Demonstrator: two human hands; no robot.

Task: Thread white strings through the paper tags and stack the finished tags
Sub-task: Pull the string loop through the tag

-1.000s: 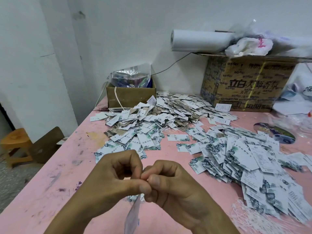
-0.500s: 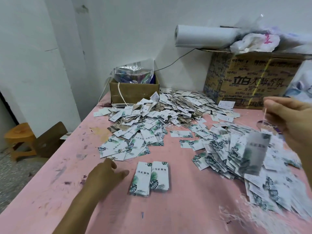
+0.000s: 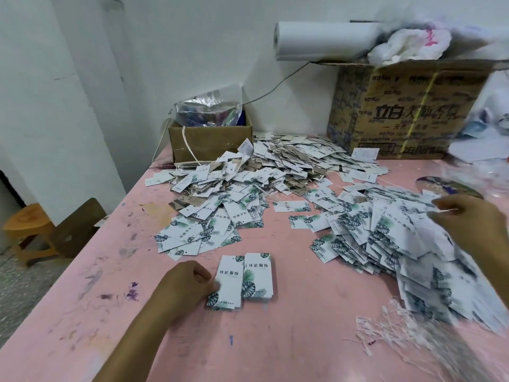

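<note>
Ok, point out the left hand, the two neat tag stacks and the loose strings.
left hand [image 3: 185,283]: head view, back of the hand.
tag stacks [image 3: 257,272]: head view, top tag of the right stack.
strings [image 3: 391,330]: head view, middle of the white bundle.

- Left hand: forearm in from the bottom edge, knuckles up, fingers curled, tips touching the edge of a small stack of white leaf-printed paper tags; grip unclear.
- Right hand: far right, blurred, pinching a thin white string.

2 flat stacks of white, leaf-printed tags lie side by side, touching. From them, a loose tag pile spreads at 2 o'clock, a strung heap at 12, tangled white strings at 4.
</note>
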